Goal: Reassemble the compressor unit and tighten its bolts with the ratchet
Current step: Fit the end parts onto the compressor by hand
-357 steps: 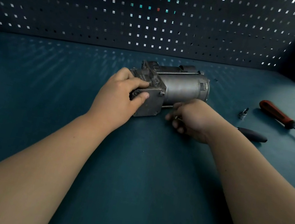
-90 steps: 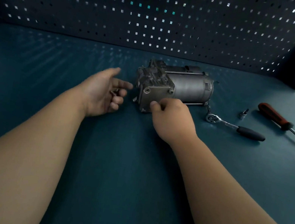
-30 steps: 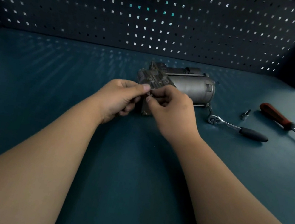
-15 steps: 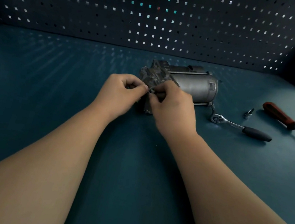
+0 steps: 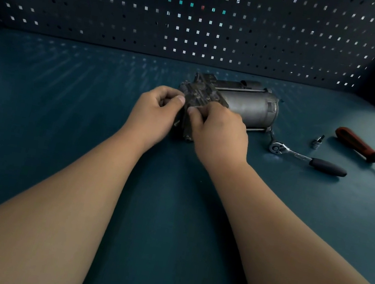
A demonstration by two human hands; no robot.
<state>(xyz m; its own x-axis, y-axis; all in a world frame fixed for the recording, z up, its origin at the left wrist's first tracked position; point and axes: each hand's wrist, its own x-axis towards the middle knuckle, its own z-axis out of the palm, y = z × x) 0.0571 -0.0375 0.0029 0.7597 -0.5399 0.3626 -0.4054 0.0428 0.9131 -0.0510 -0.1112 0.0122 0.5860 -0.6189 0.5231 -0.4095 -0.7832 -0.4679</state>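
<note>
The grey compressor unit (image 5: 247, 107) lies on its side at the middle of the bench, its square end block facing me. My left hand (image 5: 154, 113) is curled beside the block's left edge, thumb tip against it; it seems to hold small bolts, hidden inside the fist. My right hand (image 5: 220, 132) covers the block's front face, and its thumb and fingers pinch a small bolt there, mostly hidden. The ratchet (image 5: 304, 158) with a black grip lies on the bench just right of the compressor, untouched.
A small socket bit (image 5: 317, 142) stands beyond the ratchet. A red-handled screwdriver (image 5: 358, 148) lies at the far right. A dark pegboard (image 5: 203, 19) closes off the back of the teal bench (image 5: 64, 95). An opening at the upper right shows a workshop floor.
Three seconds ago my left palm lay open with small bolts while my right hand worked at the block. Since then both hands met, and they now sit lower against the block's front.
</note>
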